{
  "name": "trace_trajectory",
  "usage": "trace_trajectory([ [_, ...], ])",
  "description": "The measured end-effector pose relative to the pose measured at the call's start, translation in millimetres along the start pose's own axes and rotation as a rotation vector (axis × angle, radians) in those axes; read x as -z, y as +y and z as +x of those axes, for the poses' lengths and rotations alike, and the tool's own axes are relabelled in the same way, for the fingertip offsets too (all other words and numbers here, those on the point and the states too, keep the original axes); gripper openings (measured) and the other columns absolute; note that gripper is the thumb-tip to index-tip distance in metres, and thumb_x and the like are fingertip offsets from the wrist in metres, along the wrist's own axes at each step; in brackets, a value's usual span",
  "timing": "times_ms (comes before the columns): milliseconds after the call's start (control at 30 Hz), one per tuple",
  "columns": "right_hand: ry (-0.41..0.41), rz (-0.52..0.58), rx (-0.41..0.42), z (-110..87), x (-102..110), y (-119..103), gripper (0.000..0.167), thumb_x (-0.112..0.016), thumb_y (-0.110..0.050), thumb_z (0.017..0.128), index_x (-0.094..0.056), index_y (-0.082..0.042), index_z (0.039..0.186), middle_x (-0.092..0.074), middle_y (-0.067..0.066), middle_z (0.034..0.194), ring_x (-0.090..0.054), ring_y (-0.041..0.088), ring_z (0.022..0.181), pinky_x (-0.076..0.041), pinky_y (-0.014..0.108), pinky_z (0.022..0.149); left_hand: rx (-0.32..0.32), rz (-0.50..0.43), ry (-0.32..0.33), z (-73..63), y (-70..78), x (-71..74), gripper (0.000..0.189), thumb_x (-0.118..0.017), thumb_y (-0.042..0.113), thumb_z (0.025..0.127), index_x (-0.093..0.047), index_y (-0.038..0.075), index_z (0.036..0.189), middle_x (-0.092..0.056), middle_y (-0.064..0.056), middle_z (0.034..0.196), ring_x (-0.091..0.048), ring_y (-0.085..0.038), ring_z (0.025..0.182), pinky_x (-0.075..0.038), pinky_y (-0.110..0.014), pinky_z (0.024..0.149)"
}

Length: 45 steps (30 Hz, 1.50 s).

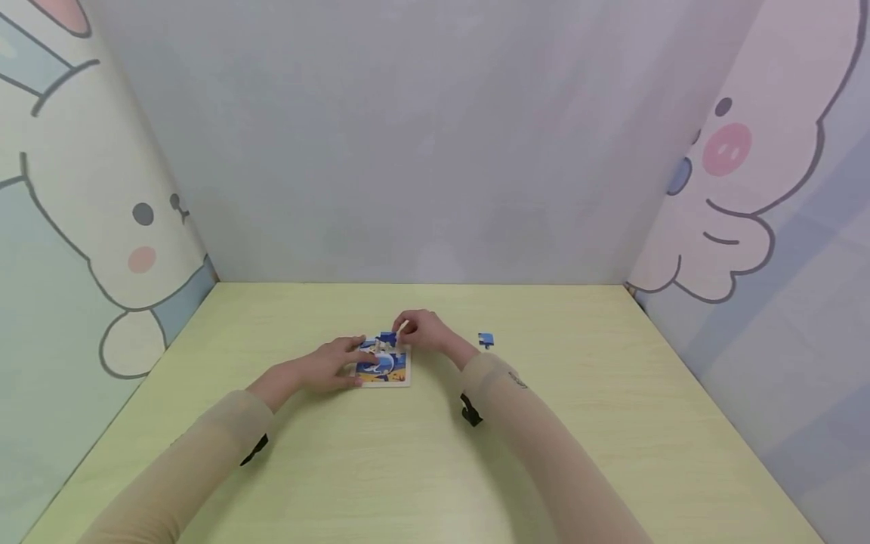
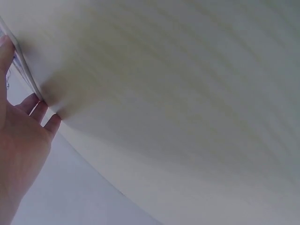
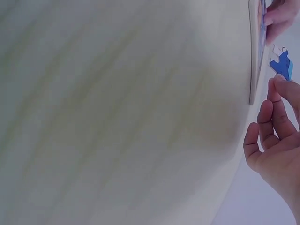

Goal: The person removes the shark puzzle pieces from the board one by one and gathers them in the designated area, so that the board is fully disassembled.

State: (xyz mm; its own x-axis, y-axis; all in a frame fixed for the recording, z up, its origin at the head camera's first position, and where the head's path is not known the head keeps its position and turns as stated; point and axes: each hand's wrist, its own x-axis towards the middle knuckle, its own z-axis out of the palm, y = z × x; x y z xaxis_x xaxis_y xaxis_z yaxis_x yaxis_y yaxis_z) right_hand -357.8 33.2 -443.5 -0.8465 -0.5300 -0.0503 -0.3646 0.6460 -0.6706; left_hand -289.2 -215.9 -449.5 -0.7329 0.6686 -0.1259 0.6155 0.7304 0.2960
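A small square jigsaw puzzle with a white frame (image 1: pixel 384 384) lies on the table, its picture blue with yellow along the bottom. My left hand (image 1: pixel 331 365) rests at its left side, fingers spread, one reaching over the picture; the left wrist view shows fingertips (image 2: pixel 40 107) at the frame's edge. Between thumb and forefinger my right hand (image 1: pixel 426 332) pinches a blue puzzle piece (image 3: pixel 281 64), tilted up above the puzzle's upper part. Its other fingers are loosely bent in the right wrist view.
To the right of the puzzle, a loose blue puzzle piece (image 1: pixel 485 339) lies on the pale wooden table (image 1: pixel 584 378). A plain grey backdrop (image 1: pixel 435 151) rises behind the table, with cartoon-printed walls on both sides. Black straps show at both wrists.
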Motion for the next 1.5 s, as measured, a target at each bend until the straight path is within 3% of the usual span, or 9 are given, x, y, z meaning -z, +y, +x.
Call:
trace_trajectory([
  [333, 0.012, 0.023, 0.037, -10.4, 24.7, 17.4, 0.012, -0.067, -0.015, 0.088, -0.065, -0.016, 0.1, -0.068, 0.0, 0.093, -0.062, 0.01, 0.082, -0.05, 0.024, 0.071, 0.019, -0.028, 0.0, -0.4, 0.9, -2.0, 0.049, -0.056, 0.041, 0.093, -0.044, 0.032, 0.14, -0.018, -0.017, 0.156, -0.02, -0.043, 0.14, -0.021, -0.063, 0.108],
  [867, 0.015, -0.025, 0.027, -41.0, 62.3, 42.2, 0.012, -0.067, -0.015, 0.088, -0.065, -0.015, 0.099, -0.07, 0.0, 0.09, -0.065, 0.012, 0.086, -0.053, 0.03, 0.078, 0.007, -0.012, 0.014, 0.1, 0.2, -3.2, 0.05, -0.055, 0.042, 0.093, -0.043, 0.031, 0.141, -0.018, -0.018, 0.155, -0.018, -0.043, 0.14, -0.02, -0.061, 0.109],
  [1167, 0.044, -0.054, -0.028, -48.9, 68.2, 68.9, 0.011, -0.069, -0.016, 0.087, -0.066, -0.014, 0.097, -0.069, 0.0, 0.085, -0.061, 0.011, 0.076, -0.05, 0.025, 0.067, 0.0, -0.012, 0.021, -0.4, 0.5, -4.3, 0.05, -0.055, 0.042, 0.094, -0.043, 0.03, 0.141, -0.018, -0.019, 0.155, -0.02, -0.044, 0.139, -0.022, -0.062, 0.108],
  [1500, 0.039, -0.093, -0.108, -57.4, 73.9, 79.9, 0.009, -0.067, -0.012, 0.088, -0.067, -0.013, 0.096, -0.068, 0.001, 0.084, -0.057, 0.011, 0.072, -0.046, 0.024, 0.063, 0.007, -0.011, 0.019, -2.6, 2.6, -2.1, 0.05, -0.056, 0.041, 0.093, -0.044, 0.029, 0.141, -0.018, -0.019, 0.155, -0.019, -0.044, 0.139, -0.022, -0.062, 0.108],
])
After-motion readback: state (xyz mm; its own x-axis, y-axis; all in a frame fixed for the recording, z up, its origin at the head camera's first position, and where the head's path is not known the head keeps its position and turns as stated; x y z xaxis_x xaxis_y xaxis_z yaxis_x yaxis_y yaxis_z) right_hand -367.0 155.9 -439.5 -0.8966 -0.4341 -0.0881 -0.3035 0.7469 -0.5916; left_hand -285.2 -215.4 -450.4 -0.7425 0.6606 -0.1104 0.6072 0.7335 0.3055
